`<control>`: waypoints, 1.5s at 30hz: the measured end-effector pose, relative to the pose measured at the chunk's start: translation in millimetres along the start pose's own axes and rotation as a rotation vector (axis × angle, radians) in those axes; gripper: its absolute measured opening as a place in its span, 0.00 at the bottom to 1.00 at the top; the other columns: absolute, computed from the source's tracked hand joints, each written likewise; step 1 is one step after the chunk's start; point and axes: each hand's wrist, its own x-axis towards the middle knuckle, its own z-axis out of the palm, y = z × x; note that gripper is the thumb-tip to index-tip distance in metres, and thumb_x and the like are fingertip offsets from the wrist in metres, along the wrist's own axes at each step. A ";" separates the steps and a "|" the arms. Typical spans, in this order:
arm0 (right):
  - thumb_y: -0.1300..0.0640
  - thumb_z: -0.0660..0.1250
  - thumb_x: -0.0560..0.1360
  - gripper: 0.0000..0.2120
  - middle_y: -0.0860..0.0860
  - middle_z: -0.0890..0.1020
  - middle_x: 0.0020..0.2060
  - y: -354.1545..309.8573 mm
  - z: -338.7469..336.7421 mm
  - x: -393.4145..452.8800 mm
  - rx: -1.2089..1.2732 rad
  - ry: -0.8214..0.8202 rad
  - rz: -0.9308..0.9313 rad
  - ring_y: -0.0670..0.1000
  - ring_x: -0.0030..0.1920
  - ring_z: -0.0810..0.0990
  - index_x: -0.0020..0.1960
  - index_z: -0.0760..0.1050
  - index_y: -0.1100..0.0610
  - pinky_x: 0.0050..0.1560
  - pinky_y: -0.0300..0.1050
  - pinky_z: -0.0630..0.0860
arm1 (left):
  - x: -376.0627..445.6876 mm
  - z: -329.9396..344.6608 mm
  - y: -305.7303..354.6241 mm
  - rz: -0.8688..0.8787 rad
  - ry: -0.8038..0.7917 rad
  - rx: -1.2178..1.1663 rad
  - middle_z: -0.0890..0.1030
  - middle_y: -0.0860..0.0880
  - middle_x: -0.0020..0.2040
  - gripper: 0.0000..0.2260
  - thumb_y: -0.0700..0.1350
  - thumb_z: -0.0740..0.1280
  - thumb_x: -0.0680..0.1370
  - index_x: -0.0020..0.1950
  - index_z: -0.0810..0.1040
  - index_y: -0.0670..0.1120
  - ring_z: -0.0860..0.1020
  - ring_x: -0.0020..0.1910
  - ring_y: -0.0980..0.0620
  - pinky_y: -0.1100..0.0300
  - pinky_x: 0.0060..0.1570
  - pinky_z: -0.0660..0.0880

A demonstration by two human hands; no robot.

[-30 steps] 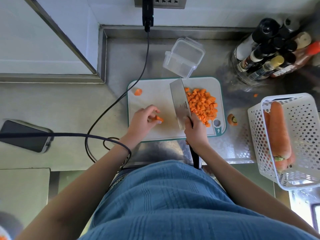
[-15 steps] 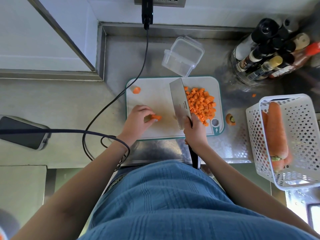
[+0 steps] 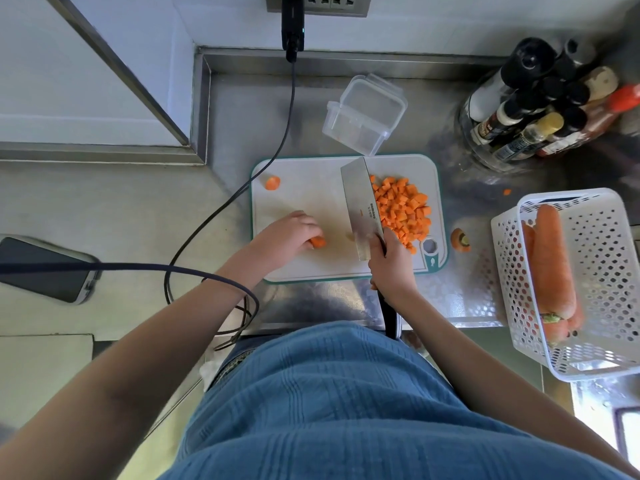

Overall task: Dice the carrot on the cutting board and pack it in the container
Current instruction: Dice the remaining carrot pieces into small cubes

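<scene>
Carrot piece [image 3: 318,242] pinched by left fingers [image 3: 308,227]; cleaver [image 3: 362,213] print, perhaps "Damask".

The single camera is sitting on the person's head and looking almost straight down, so the blue shirt [image 3: 346,410] is filling the bottom of the view and both forearms are reaching up into it from the lower corners. It is facing the wall, with the wall socket [image 3: 332,3] showing at the very top edge. The cutting board [image 3: 304,202] is lying near the middle, close enough that the brand mark on the knife [image 3: 362,213] is showing, though too small to read. The wide lens is bending the edges: the basket [image 3: 602,271] at the right and the phone [image 3: 41,268] at the left are leaning outward. There is no second view sharing the scene.
</scene>
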 end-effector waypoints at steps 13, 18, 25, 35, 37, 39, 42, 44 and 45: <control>0.57 0.54 0.82 0.09 0.51 0.68 0.28 -3.2 6.6 -8.8 -0.097 -0.029 -0.025 0.50 0.28 0.66 0.45 0.64 0.59 0.29 0.45 0.61 | -0.9 -7.4 -0.1 -0.091 0.175 -0.119 0.77 0.42 0.58 0.21 0.28 0.65 0.72 0.64 0.75 0.40 0.75 0.57 0.44 0.52 0.59 0.72; 0.54 0.52 0.83 0.09 0.58 0.75 0.36 -8.1 17.6 -13.9 -0.235 -0.084 -0.008 0.58 0.35 0.71 0.52 0.65 0.60 0.34 0.46 0.64 | -42.5 24.4 29.6 -0.463 0.340 -0.345 0.78 0.44 0.53 0.18 0.39 0.71 0.73 0.62 0.76 0.39 0.78 0.46 0.50 0.55 0.53 0.76; 0.53 0.49 0.83 0.15 0.63 0.80 0.42 -12.6 37.5 -25.9 -0.339 -0.084 -0.021 0.63 0.41 0.79 0.65 0.63 0.61 0.36 0.51 0.73 | -21.2 42.8 42.2 -0.453 0.410 -0.396 0.76 0.45 0.46 0.14 0.40 0.72 0.72 0.57 0.81 0.41 0.76 0.45 0.49 0.65 0.48 0.70; 0.53 0.49 0.83 0.13 0.61 0.79 0.40 -23.0 28.1 -33.9 -0.234 -0.011 0.021 0.61 0.37 0.77 0.61 0.63 0.60 0.33 0.48 0.69 | -27.4 44.9 40.4 -0.497 0.530 -0.431 0.76 0.48 0.41 0.05 0.43 0.67 0.77 0.47 0.79 0.41 0.74 0.37 0.54 0.66 0.41 0.70; 0.52 0.49 0.83 0.12 0.59 0.78 0.38 -24.9 26.2 -36.6 -0.222 -0.016 0.018 0.60 0.36 0.76 0.59 0.63 0.59 0.31 0.47 0.67 | -27.0 40.7 40.9 -0.494 0.461 -0.416 0.74 0.50 0.35 0.07 0.46 0.62 0.80 0.45 0.75 0.44 0.73 0.33 0.53 0.60 0.35 0.70; 0.52 0.49 0.83 0.10 0.58 0.78 0.37 -26.6 28.1 -39.4 -0.228 -0.028 0.008 0.59 0.35 0.75 0.54 0.62 0.59 0.30 0.46 0.66 | -23.5 34.6 41.0 -0.460 0.320 -0.331 0.70 0.54 0.30 0.08 0.48 0.59 0.81 0.43 0.70 0.49 0.70 0.29 0.56 0.60 0.29 0.66; 0.52 0.49 0.83 0.10 0.60 0.78 0.38 -29.9 31.9 -42.0 -0.231 -0.041 0.010 0.59 0.35 0.74 0.54 0.61 0.58 0.32 0.47 0.66 | -20.7 31.0 41.8 -0.426 0.251 -0.227 0.67 0.56 0.27 0.08 0.49 0.57 0.82 0.43 0.70 0.54 0.67 0.26 0.59 0.63 0.25 0.59; 0.52 0.49 0.83 0.12 0.60 0.78 0.38 -30.5 34.2 -41.7 -0.237 -0.047 0.012 0.59 0.35 0.74 0.56 0.62 0.60 0.30 0.47 0.65 | -20.7 33.7 41.2 -0.421 0.279 -0.218 0.67 0.56 0.26 0.08 0.50 0.57 0.82 0.43 0.71 0.56 0.67 0.25 0.59 0.64 0.25 0.59; 0.51 0.49 0.83 0.12 0.60 0.78 0.38 -30.5 35.5 -41.2 -0.243 -0.052 0.007 0.59 0.35 0.74 0.58 0.62 0.60 0.29 0.47 0.65 | -20.6 35.5 40.8 -0.422 0.292 -0.218 0.66 0.57 0.26 0.08 0.50 0.57 0.81 0.43 0.72 0.55 0.66 0.25 0.59 0.64 0.25 0.59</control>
